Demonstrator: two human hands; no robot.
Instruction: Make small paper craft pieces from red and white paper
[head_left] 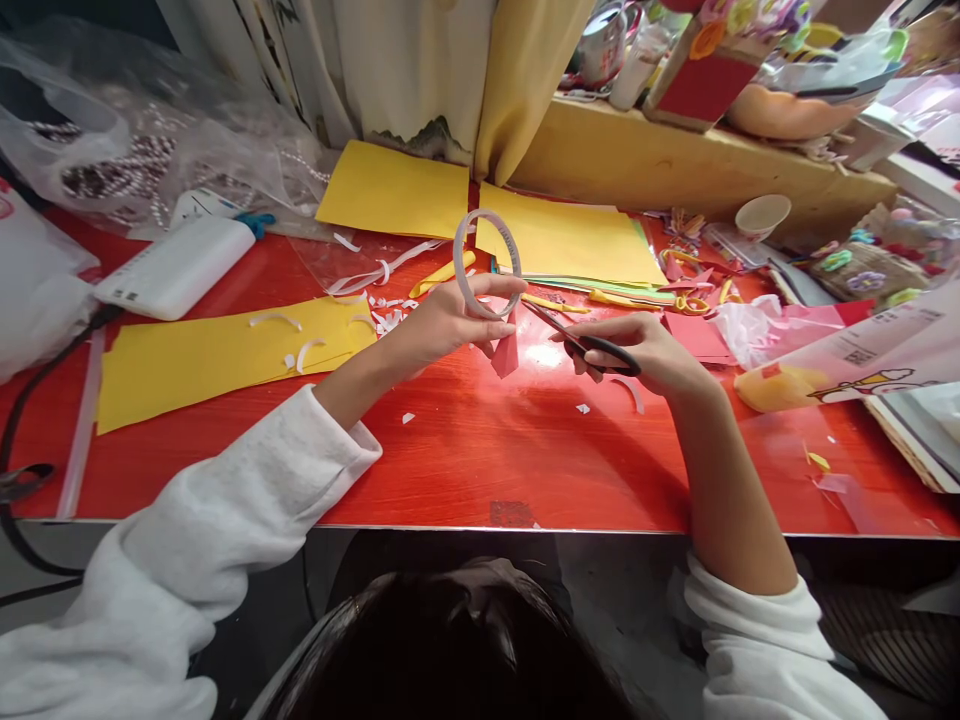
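Over the middle of the red table [450, 450], my left hand [442, 325] is closed on a pale roll of tape [462, 250], held upright like a ring. A folded piece of red paper [507, 355] hangs from the same fingers. My right hand [637, 350] grips black-handled scissors [619, 357], their blades pointing up and left toward the tape and my left fingertips. Whether the blades touch the tape, I cannot tell. White paper scraps [388, 318] lie behind my left hand, and a thin curled strip [628, 393] rests under my right hand.
Yellow paper sheets [225, 350] lie at left, with more yellow sheets [405, 185] at the back. A white power bank [180, 265] with a cable sits far left. Red paper [697, 338] and a clear printed plastic bag [862, 350] are at right. A crowded shelf [615, 140] stands behind.
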